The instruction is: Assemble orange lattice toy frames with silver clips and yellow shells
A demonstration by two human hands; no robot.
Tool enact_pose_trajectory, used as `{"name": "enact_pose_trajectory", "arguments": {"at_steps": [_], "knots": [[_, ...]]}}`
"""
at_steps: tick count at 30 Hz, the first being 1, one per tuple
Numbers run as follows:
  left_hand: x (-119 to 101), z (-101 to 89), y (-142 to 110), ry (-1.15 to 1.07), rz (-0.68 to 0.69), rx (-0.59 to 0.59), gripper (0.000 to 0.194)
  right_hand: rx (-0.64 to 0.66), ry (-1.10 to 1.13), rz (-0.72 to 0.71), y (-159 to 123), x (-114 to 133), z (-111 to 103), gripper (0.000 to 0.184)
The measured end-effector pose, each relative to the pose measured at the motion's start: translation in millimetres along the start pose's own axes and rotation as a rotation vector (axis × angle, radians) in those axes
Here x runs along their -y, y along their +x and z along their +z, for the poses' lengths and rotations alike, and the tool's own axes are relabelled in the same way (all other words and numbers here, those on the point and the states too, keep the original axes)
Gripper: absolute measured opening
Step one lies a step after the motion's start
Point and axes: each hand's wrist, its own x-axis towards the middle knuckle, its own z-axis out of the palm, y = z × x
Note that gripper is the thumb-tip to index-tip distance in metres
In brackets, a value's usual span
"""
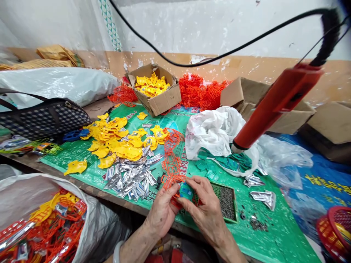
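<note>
Your left hand (164, 209) pinches the orange lattice piece (172, 164) while your right hand (205, 205) grips the teal piece (186, 191) at its near end, above the green mat (276, 239), near silver pieces (134, 179) and yellow pieces (111, 137).

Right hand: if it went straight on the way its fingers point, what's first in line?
The teal piece, already against the right hand; just past it, probably the orange lattice part, though depth there is unclear from one view.
</note>
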Motion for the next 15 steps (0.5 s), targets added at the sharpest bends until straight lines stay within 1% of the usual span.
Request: {"name": "enact_pose_trajectory", "arguments": {"at_steps": [4, 7, 10, 15], "knots": [[0, 0.1, 0, 0.004, -0.014, 0.0, 0.026, -0.018, 0.016, 0.042, -4, -2, -6, 0.037], [1, -0.6, 0, 0.012, -0.022, 0.004, 0.024, -0.039, 0.029, 0.045, -4, -1, -8, 0.036], [3, 0.2, 0, 0.029, -0.013, 0.003, 0.023, -0.027, 0.018, 0.041, -3, 2, -5, 0.038], [4, 3.4, -4, 0.041, -0.003, -0.004, 0.027, -0.005, -0.017, 0.031, -3, 4, 3, 0.04]]}}
